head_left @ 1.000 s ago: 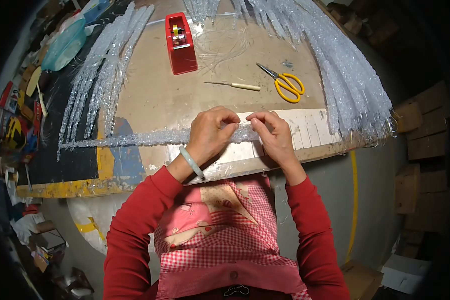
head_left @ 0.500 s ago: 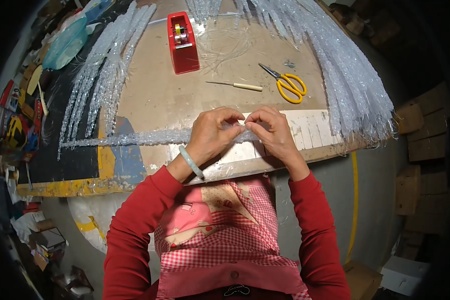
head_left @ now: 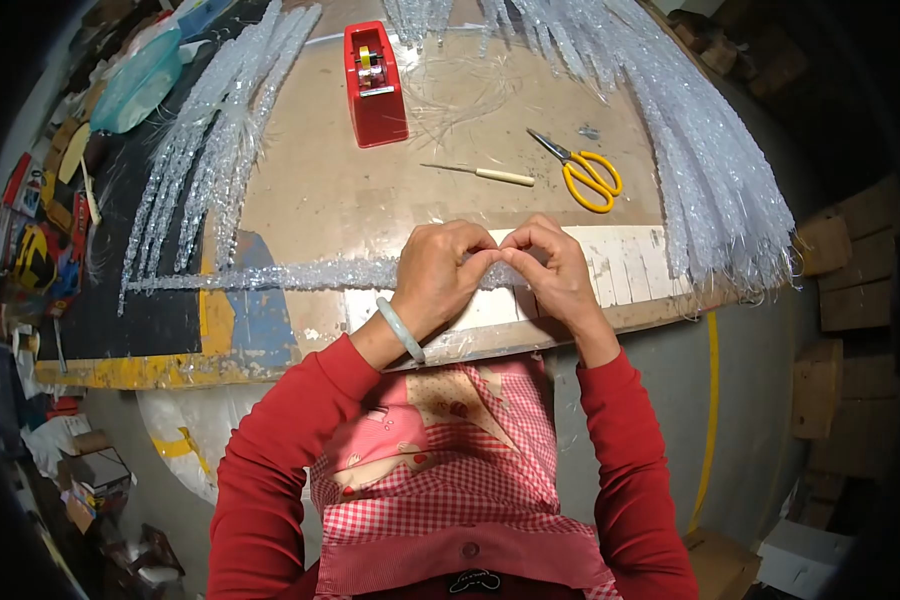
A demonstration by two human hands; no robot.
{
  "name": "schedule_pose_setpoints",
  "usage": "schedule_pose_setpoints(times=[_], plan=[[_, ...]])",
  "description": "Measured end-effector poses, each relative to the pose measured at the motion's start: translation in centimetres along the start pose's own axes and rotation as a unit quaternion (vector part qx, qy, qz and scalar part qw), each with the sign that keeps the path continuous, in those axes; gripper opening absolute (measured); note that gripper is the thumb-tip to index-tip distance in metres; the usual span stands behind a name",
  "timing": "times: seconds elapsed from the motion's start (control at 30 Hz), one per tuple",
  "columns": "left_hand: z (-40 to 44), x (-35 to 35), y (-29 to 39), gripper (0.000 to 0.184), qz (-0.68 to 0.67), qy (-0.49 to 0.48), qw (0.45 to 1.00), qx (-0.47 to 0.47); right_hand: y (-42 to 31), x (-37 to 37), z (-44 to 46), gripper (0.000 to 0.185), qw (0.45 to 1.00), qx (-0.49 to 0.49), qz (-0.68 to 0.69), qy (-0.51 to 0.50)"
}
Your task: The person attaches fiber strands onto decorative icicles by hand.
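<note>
A strand of clear, glittering beads [head_left: 310, 274] lies along the table's front edge, its thin end at the left. My left hand [head_left: 438, 272], with a pale bangle at the wrist, is closed in a pinch over the strand's right part. Facing it, my right hand [head_left: 555, 270] pinches at the same spot, so the fingertips of both hands meet. Whatever fine piece sits between the fingertips is too small to make out. Beyond the hands lie an awl with a pale handle [head_left: 505, 177] and yellow-handled scissors [head_left: 592, 182], untouched.
A red tape dispenser [head_left: 380, 120] stands farther back, beside loose clear threads [head_left: 470, 100]. Bundles of similar strands lie at the left [head_left: 205, 150] and hang thickly at the right [head_left: 715, 170]. A marked white strip [head_left: 625, 265] runs along the front edge. Cardboard boxes [head_left: 860, 260] stand at the right.
The view has shifted a little, so the table things sit slightly farther right. My fingertips have come closer together, both hands still pinching at the strand.
</note>
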State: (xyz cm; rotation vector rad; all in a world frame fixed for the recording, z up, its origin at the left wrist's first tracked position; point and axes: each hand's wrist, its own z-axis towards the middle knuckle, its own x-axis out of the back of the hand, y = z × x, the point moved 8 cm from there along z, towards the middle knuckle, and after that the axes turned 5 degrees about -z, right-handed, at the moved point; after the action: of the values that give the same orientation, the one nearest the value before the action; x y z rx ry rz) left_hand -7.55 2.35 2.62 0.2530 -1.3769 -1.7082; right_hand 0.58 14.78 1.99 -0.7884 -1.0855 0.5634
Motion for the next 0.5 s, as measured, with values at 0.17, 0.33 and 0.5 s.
schedule_pose_setpoints(times=[0.17,0.33,0.5], plan=[[0.3,-0.1,-0.8,0.015,0.007,0.001,0.997,0.074,-0.1,0.1,-0.2,0.006,1.000,0.002,0.016,-0.001],[0.7,-0.8,-1.9,0.015,-0.015,-0.052,0.992,0.112,-0.6,0.4,-0.7,0.005,0.994,0.047,-0.063,0.075],[1.2,-0.7,-2.7,0.019,-0.137,-0.116,0.973,0.146,-0.3,0.4,-1.0,0.006,0.993,0.041,-0.043,0.101]])
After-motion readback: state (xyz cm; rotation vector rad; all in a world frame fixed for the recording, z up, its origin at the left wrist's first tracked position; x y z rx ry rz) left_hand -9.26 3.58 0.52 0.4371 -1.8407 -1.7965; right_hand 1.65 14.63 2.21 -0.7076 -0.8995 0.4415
